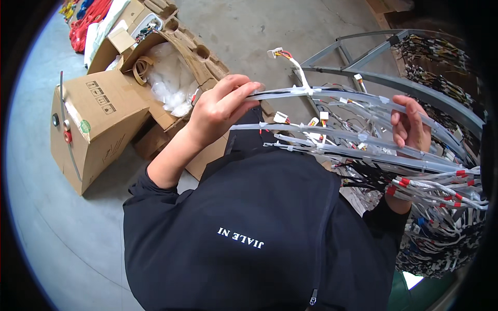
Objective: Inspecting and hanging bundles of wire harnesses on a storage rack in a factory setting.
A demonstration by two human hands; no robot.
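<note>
My left hand (220, 106) pinches the end of a wire harness (321, 92) sleeved in clear tubing. The harness runs to the right, and a branch with a white connector (275, 53) stands up from it. Loosely curled around the same harness is my right hand (412, 123), its palm partly hidden behind the tubing. Below lie more sleeved harnesses (342, 133) with white connectors, crossing in front of my right wrist. White cables with red bands (436, 191) bunch over my right forearm.
A closed cardboard box (98, 124) stands on the floor at left, beside an open box holding clear plastic bags (168, 78). A grey metal frame (358, 62) spans the upper right. Dense hanging harnesses (441, 249) fill the right side. Red bundles (89, 23) lie far left.
</note>
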